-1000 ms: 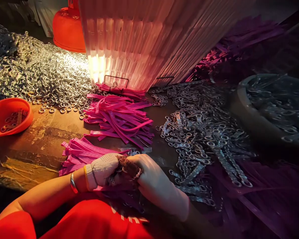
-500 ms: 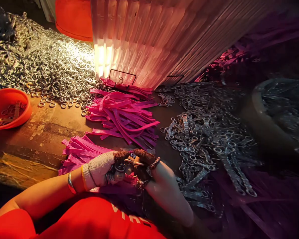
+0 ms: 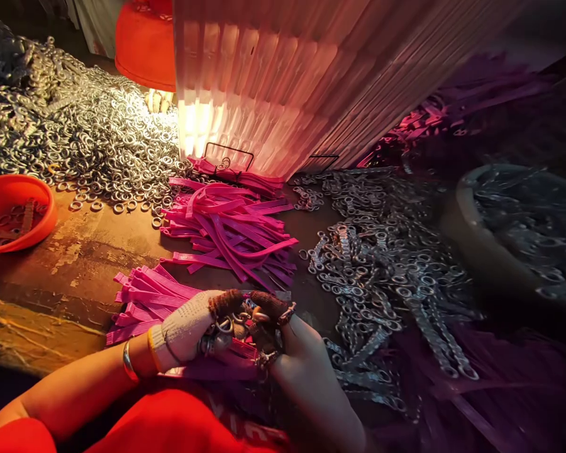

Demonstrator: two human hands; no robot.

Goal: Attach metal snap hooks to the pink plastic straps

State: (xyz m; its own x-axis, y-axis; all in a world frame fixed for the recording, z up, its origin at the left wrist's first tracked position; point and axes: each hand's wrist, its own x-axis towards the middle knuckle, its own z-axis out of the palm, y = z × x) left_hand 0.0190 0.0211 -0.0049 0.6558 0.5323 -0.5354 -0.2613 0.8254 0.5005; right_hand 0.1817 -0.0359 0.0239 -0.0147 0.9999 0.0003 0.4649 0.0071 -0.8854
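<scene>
My left hand (image 3: 188,324), in a pale knitted glove with dark fingertip covering, is closed around several metal rings (image 3: 224,325). My right hand (image 3: 295,340) wears dark, tied coverings on its thumb and finger. Its fingers are pinched together against the left fingertips, and what lies between them is too small and dark to make out. Beneath both hands pass pink straps (image 3: 217,368). Left of the gloved hand lies a fan of pink straps (image 3: 146,292), and beyond the hands is a second, tangled pile of pink straps (image 3: 226,220).
A large heap of metal rings (image 3: 89,132) covers the back left, near an orange bowl (image 3: 42,214). An orange lamp shade (image 3: 144,47) hangs beside a corrugated translucent panel (image 3: 264,82). Ring-ended metal pieces (image 3: 387,270) pile up on the right, before a large tub (image 3: 462,207).
The view has tilted slightly, so the lamp shade and heaps sit lower in the picture. Both hands stay together, with the fingers only slightly shifted.
</scene>
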